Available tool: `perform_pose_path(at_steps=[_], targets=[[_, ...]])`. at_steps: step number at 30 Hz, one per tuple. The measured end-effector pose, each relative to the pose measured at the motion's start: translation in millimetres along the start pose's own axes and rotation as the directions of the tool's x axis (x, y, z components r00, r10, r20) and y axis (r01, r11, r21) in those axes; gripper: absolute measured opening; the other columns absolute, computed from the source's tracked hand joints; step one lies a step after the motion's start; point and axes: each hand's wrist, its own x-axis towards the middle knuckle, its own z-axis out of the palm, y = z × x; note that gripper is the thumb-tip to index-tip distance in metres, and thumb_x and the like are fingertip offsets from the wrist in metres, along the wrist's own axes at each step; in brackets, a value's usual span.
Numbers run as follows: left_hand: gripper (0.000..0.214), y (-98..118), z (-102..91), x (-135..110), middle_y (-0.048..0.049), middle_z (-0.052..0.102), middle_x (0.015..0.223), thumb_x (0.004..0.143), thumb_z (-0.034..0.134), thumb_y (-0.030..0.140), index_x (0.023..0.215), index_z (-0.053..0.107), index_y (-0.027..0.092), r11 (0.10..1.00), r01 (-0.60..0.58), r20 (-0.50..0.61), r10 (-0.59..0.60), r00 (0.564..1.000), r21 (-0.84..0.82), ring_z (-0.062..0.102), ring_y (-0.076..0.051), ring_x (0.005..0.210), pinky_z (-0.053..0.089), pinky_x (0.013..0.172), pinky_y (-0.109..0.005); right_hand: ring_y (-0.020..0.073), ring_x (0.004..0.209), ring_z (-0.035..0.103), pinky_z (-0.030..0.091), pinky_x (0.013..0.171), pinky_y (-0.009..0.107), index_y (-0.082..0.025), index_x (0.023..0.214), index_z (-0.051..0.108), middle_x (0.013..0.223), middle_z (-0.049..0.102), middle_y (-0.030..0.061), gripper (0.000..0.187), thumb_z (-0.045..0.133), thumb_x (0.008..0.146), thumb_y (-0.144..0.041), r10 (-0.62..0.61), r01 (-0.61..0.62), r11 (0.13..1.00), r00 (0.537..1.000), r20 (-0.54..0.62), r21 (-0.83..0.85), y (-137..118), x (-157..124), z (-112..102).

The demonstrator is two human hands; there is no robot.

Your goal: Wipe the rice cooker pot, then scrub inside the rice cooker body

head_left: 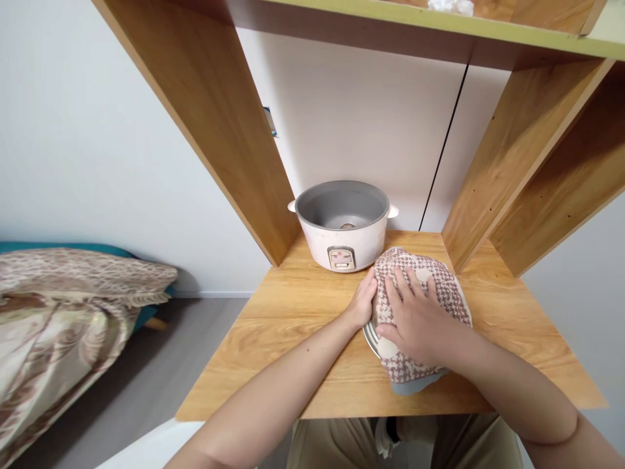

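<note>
A pink-and-white patterned cloth [449, 283] with pale spots is draped over a round metal-rimmed object [371, 340] on the desk. Most of that object is hidden, so I cannot tell whether it is a lid or a pot. Fingers spread, my right hand [415, 319] presses flat on top of the cloth. At the left edge, my left hand [362, 301] is closed on the side of the metal-rimmed object. Just behind it stands a white rice cooker [312, 241] without a lid, its grey inside showing.
The wooden desk [273, 339] has an upright panel [219, 124] on the left and another [522, 156] on the right. A shelf [390, 16] crosses overhead, with white crumpled material [450, 6] on it. A patterned blanket [73, 326] lies at the left.
</note>
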Motion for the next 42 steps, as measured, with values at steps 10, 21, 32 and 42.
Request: perform_pose_path(at_steps=[10, 21, 32, 42], targets=[[0.054, 13, 1.0, 1, -0.0089, 0.059, 0.139, 0.094, 0.043, 0.058, 0.131, 0.055, 0.021, 1.000, 0.004, 0.066, -0.004, 0.998, 0.000, 0.050, -0.031, 0.129, 0.034, 0.113, -0.045, 0.0426, 0.150, 0.006, 0.010, 0.111, 0.072, -0.013, 0.159, 0.011, 0.165, 0.007, 0.0181, 0.084, 0.023, 0.096, -0.066, 0.129, -0.130, 0.990, 0.991, 0.023, 0.056, 34, 22, -11], [0.054, 6, 3.6, 0, -0.0093, 0.062, 0.134, 0.093, 0.045, 0.058, 0.131, 0.055, 0.021, 0.998, 0.047, 0.046, -0.045, 0.998, -0.038, 0.054, -0.030, 0.125, 0.037, 0.110, -0.044, 0.0341, 0.112, 0.062, 0.041, 0.095, 0.042, -0.009, 0.135, 0.052, 0.120, 0.066, 0.0234, 0.072, 0.026, 0.097, -0.064, 0.365, -0.362, 0.931, 0.928, -0.080, 0.048, 67, 43, -16], [0.055, 6, 4.2, 1, -0.0100, 0.061, 0.135, 0.093, 0.044, 0.059, 0.130, 0.055, 0.021, 0.998, 0.049, 0.046, -0.048, 0.998, -0.029, 0.055, -0.029, 0.123, 0.039, 0.108, -0.043, 0.0349, 0.101, 0.068, 0.047, 0.086, 0.044, -0.013, 0.111, 0.070, 0.106, 0.071, 0.0237, 0.070, 0.020, 0.099, -0.060, 0.570, -0.572, 0.819, 0.798, -0.195, 0.052, 76, 44, -19], [0.054, 7, 2.3, 4, -0.0097, 0.065, 0.130, 0.091, 0.046, 0.059, 0.128, 0.057, 0.022, 0.999, 0.049, 0.020, -0.049, 0.999, 0.023, 0.056, -0.029, 0.122, 0.038, 0.109, -0.046, 0.0343, 0.105, 0.066, 0.046, 0.089, 0.042, -0.010, 0.100, 0.073, 0.106, 0.072, 0.0252, 0.061, 0.040, 0.094, -0.061, 0.662, -0.621, 0.743, 0.735, -0.143, 0.249, 114, -22, -14]])
